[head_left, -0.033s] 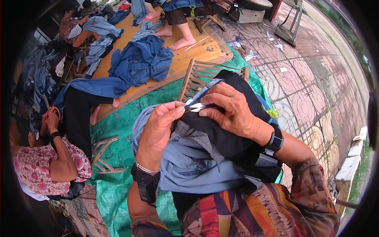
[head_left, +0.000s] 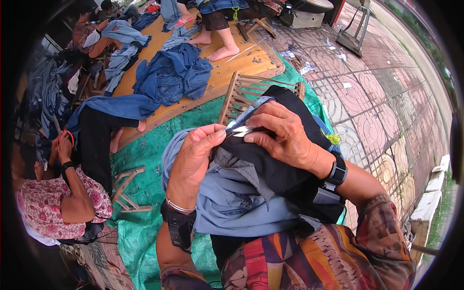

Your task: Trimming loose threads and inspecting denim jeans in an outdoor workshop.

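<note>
A light-blue denim garment (head_left: pixel 227 208) lies across my lap, with grey fabric turned out near its middle. My left hand (head_left: pixel 195 150) is closed, pinching a folded denim edge between thumb and fingers. Opposite it, my right hand (head_left: pixel 280 133) is closed around small silver thread snips (head_left: pixel 241 131). Their blades point left at the pinched edge, close to my left fingertips; the rest of them is hidden in the palm. Dark cloth (head_left: pixel 275 166) drapes over my knee beneath the right hand.
A slatted wooden chair (head_left: pixel 234 99) stands just ahead on a green tarp (head_left: pixel 159 159). Beyond lies a wooden board (head_left: pixel 222 79) with piled blue jeans (head_left: pixel 171 72). At left, a co-worker in a floral top (head_left: pixel 87 193) holds red-handled scissors (head_left: pixel 67 134). Paving (head_left: pixel 367 92) extends right.
</note>
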`<act>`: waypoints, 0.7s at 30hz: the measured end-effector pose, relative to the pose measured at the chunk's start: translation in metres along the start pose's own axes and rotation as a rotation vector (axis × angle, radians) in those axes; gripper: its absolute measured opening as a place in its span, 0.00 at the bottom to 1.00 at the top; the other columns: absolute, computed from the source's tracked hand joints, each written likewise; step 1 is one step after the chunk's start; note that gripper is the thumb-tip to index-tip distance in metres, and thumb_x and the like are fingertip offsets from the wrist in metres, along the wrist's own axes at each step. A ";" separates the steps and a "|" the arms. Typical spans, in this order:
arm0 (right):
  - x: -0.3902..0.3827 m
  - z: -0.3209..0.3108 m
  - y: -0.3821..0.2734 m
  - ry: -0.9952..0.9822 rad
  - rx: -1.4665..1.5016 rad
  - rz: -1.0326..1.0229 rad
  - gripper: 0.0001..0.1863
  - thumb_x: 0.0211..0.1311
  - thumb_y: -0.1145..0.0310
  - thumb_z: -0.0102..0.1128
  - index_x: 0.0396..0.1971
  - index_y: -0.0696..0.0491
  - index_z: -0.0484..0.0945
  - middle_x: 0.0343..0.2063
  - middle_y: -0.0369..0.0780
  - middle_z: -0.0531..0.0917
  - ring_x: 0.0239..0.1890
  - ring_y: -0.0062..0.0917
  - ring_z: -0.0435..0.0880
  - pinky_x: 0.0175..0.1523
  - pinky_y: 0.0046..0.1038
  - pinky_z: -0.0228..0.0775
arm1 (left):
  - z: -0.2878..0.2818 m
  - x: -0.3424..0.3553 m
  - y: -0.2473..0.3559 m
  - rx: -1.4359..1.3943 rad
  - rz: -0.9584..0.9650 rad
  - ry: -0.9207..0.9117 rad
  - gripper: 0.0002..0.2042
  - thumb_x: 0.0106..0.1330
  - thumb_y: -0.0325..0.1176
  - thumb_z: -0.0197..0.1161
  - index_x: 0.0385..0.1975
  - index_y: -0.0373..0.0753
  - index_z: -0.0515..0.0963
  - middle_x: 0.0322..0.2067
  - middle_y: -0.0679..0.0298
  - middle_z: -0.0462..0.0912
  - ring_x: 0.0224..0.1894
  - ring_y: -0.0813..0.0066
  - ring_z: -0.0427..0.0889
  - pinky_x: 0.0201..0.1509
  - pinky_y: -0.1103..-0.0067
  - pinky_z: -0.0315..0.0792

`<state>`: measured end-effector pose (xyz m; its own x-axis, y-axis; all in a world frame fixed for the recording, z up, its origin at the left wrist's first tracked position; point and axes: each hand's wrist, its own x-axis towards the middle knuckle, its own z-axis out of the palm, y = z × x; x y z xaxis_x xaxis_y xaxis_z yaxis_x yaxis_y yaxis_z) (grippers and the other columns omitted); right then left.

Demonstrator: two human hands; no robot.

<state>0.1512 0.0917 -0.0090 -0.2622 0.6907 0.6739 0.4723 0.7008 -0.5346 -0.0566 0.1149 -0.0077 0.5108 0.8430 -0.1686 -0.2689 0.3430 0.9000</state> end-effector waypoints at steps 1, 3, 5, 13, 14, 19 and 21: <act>-0.001 0.000 0.001 0.000 0.000 0.000 0.13 0.41 0.69 0.69 0.27 0.54 0.76 0.26 0.38 0.75 0.30 0.34 0.74 0.33 0.30 0.68 | 0.000 -0.001 0.000 -0.007 0.008 0.020 0.08 0.59 0.30 0.60 0.34 0.33 0.77 0.29 0.70 0.79 0.30 0.88 0.74 0.37 0.91 0.65; -0.003 -0.001 0.003 0.001 0.016 0.021 0.12 0.42 0.69 0.68 0.27 0.55 0.76 0.26 0.39 0.75 0.31 0.34 0.75 0.34 0.31 0.68 | -0.001 -0.001 0.000 -0.008 0.014 0.020 0.08 0.59 0.30 0.60 0.34 0.33 0.77 0.29 0.70 0.79 0.30 0.88 0.74 0.37 0.91 0.65; -0.003 -0.001 0.001 0.001 0.032 0.034 0.12 0.42 0.69 0.68 0.27 0.55 0.76 0.26 0.40 0.75 0.31 0.35 0.75 0.34 0.31 0.68 | 0.000 0.000 0.000 -0.009 0.020 0.019 0.08 0.59 0.30 0.60 0.34 0.33 0.77 0.29 0.70 0.79 0.31 0.88 0.74 0.37 0.91 0.65; -0.001 0.000 0.000 -0.033 0.041 0.076 0.11 0.42 0.70 0.68 0.26 0.56 0.76 0.27 0.40 0.75 0.31 0.35 0.75 0.34 0.31 0.68 | 0.001 -0.001 0.001 -0.037 0.014 0.001 0.07 0.59 0.29 0.60 0.34 0.33 0.77 0.30 0.70 0.79 0.32 0.87 0.74 0.39 0.90 0.66; -0.001 0.002 0.000 -0.023 0.047 0.054 0.11 0.42 0.70 0.68 0.26 0.56 0.76 0.27 0.40 0.75 0.31 0.35 0.75 0.34 0.30 0.68 | 0.001 -0.001 0.001 -0.037 0.014 0.002 0.07 0.59 0.29 0.60 0.34 0.33 0.77 0.30 0.70 0.79 0.32 0.87 0.74 0.39 0.90 0.66; 0.001 0.003 0.000 -0.009 0.052 0.024 0.12 0.41 0.70 0.68 0.26 0.55 0.76 0.27 0.40 0.75 0.31 0.35 0.75 0.34 0.30 0.68 | 0.001 -0.002 0.000 -0.017 0.038 0.018 0.07 0.59 0.29 0.60 0.34 0.33 0.77 0.30 0.70 0.79 0.32 0.87 0.74 0.39 0.90 0.66; 0.001 0.002 -0.001 -0.044 0.036 0.016 0.13 0.42 0.71 0.69 0.28 0.56 0.76 0.27 0.40 0.76 0.31 0.33 0.75 0.36 0.29 0.67 | 0.001 -0.002 0.000 -0.016 0.039 0.019 0.07 0.59 0.29 0.60 0.34 0.33 0.77 0.30 0.70 0.79 0.32 0.87 0.74 0.39 0.90 0.66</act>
<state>0.1486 0.0927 -0.0089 -0.2919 0.7084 0.6426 0.4464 0.6951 -0.5635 -0.0569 0.1126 -0.0065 0.4837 0.8638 -0.1411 -0.3020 0.3160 0.8994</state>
